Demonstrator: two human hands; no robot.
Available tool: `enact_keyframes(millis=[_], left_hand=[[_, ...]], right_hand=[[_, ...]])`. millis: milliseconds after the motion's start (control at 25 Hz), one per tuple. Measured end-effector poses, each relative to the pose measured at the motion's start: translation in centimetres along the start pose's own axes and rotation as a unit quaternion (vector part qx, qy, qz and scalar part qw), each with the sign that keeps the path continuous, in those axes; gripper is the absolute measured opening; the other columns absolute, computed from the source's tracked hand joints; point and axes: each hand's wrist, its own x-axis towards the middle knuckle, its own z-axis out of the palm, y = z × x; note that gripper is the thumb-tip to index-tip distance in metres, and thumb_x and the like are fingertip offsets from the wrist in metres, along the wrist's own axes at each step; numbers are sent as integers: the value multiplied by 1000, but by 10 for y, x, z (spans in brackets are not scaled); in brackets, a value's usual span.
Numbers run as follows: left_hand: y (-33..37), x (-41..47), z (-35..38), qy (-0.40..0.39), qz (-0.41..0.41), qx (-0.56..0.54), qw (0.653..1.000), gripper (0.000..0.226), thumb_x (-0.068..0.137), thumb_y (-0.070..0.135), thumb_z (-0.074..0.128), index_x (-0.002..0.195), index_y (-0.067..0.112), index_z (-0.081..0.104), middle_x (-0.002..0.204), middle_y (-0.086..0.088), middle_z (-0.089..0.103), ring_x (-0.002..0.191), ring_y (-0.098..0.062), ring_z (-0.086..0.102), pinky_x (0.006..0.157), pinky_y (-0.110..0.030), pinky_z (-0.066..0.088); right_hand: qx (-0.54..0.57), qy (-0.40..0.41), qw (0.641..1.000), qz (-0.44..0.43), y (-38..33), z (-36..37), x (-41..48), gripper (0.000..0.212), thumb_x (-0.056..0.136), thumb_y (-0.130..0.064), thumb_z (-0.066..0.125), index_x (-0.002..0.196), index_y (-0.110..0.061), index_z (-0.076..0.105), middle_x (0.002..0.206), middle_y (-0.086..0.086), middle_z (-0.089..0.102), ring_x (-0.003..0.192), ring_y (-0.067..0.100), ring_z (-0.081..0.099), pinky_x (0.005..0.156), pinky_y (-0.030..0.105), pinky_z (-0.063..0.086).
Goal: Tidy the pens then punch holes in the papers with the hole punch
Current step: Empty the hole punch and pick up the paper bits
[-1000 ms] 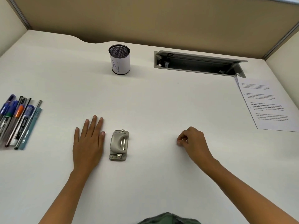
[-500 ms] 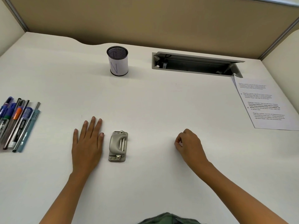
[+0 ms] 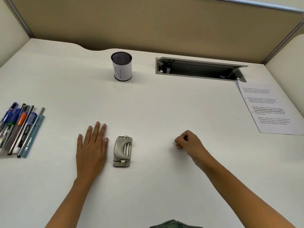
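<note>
Several pens point(image 3: 19, 129) lie side by side at the desk's left edge. A mesh pen cup point(image 3: 121, 66) with a paper label marked "N" stands upright at the back centre. Printed papers point(image 3: 269, 109) lie at the right edge. A grey hole punch point(image 3: 122, 151) sits near the front centre. My left hand point(image 3: 92, 148) rests flat on the desk just left of the punch, fingers extended, holding nothing. My right hand point(image 3: 189, 143) rests to the right of the punch in a loose fist with nothing visible in it.
An open grey cable tray point(image 3: 200, 69) is set into the white desk point(image 3: 164, 104) at the back right. Beige partition walls point(image 3: 148, 22) enclose the desk on three sides.
The view has tilted slightly, so everything sits a little lower in frame. My right hand's fingers have curled tighter. My left hand stays flat.
</note>
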Motion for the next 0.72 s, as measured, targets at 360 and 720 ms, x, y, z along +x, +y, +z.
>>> enact_keyframes(millis=[360,720], left_hand=[[1,-1,0,6,1,-8,1000,59,94,42,9,150,28,23,158,7,19,146,-16,18,119,-44,13],[-1,0,1,7,-2,-1,1000,56,95,39,13,149,29,23,158,8,20,146,-15,20,119,-44,16]], right_hand=[[209,-93,973,-19,-49,11,15,12,90,11,54,96,5,62,85,16,66,70,20,67,75,24,60],[51,-31,983,-176,-165,56,71,12,83,6,67,74,-2,69,70,7,66,62,22,66,85,35,58]])
